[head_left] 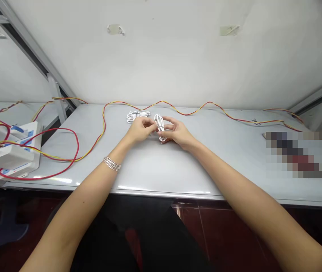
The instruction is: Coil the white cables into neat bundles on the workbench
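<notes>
A coiled white cable (159,124), bound round its middle with a dark tie, stands upright between my hands above the grey tabletop. My right hand (177,133) grips it from the right, with thumb and fingers on its lower part. From the left, my left hand (141,129) touches the coil's side near the tie, its thumb and forefinger pinched together; the fingertips are partly hidden. Behind my left hand, a second white cable bundle (134,115) lies on the table, also tied in the middle.
The grey table (161,170) meets a white wall. A red and yellow wire (103,121) winds along its back. On the left lies a power strip (36,145) with white plugs and looping red wires. A pixelated area covers something at right.
</notes>
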Action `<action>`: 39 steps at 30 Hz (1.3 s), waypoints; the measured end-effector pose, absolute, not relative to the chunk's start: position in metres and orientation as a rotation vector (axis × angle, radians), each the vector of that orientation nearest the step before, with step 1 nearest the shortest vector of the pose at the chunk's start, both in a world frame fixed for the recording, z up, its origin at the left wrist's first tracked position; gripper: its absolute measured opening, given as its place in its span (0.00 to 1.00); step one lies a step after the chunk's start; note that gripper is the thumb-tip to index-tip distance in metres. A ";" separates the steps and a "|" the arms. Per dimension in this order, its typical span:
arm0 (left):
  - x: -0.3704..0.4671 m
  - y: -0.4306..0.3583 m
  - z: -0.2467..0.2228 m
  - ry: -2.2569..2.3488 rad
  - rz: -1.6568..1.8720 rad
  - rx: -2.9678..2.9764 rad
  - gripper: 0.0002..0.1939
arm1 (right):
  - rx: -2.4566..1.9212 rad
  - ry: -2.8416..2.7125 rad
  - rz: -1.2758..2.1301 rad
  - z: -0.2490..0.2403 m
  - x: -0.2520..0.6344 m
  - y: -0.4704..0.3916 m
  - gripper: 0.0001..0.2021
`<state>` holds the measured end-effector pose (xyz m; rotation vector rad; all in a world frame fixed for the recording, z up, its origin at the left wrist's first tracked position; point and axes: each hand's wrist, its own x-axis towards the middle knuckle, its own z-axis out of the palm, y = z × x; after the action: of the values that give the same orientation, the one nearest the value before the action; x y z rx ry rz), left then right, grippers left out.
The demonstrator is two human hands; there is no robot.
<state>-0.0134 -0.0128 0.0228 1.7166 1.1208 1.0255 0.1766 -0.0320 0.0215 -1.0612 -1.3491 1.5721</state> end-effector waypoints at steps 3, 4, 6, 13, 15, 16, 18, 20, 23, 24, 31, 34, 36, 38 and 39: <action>-0.013 -0.014 0.024 1.126 1.033 1.694 0.09 | -1.045 -1.326 1.540 0.020 0.175 -0.031 0.41; -0.013 -0.015 0.025 1.119 1.036 1.685 0.09 | -1.042 -1.319 1.532 0.020 0.175 -0.031 0.40; -0.012 -0.016 0.026 1.100 1.048 1.673 0.08 | -1.035 -1.311 1.516 0.019 0.174 -0.030 0.38; -0.010 -0.017 0.025 1.093 1.057 1.591 0.08 | -1.080 -1.299 1.456 0.019 0.173 -0.030 0.31; -0.009 -0.017 0.025 1.096 1.046 1.581 0.08 | -1.105 -1.296 1.441 0.021 0.172 -0.031 0.30; -0.009 -0.017 0.024 1.096 1.041 1.583 0.08 | -1.121 -1.297 1.434 0.022 0.172 -0.032 0.30; -0.009 -0.017 0.024 1.097 1.029 1.595 0.08 | -1.149 -1.310 1.419 0.023 0.171 -0.032 0.30; -0.009 -0.018 0.024 1.100 1.017 1.602 0.08 | -1.169 -1.332 1.398 0.023 0.171 -0.032 0.30; -0.009 -0.018 0.023 1.091 0.991 1.599 0.11 | -1.185 -1.409 1.321 0.019 0.172 -0.029 0.30; -0.009 -0.018 0.023 1.079 0.982 1.596 0.12 | -1.188 -1.445 1.283 0.018 0.172 -0.028 0.29; -0.010 -0.019 0.024 0.931 0.903 1.559 0.21 | -1.287 -1.688 1.091 0.009 0.179 -0.022 0.26; -0.010 -0.018 0.023 0.898 0.884 1.564 0.21 | -1.337 -1.761 1.021 0.008 0.180 -0.021 0.26; -0.010 -0.017 0.022 0.899 0.895 1.570 0.20 | -1.324 -1.793 0.989 0.007 0.180 -0.021 0.24; -0.010 -0.017 0.022 0.908 0.915 1.570 0.20 | -1.295 -1.813 0.980 0.007 0.179 -0.021 0.21; -0.010 -0.017 0.022 0.915 0.924 1.571 0.19 | -1.288 -1.821 0.979 0.008 0.179 -0.021 0.19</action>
<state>-0.0098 -0.0168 0.0216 1.5707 0.9154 0.9240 0.1789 -0.0209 0.0076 -1.2876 -1.8207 0.9788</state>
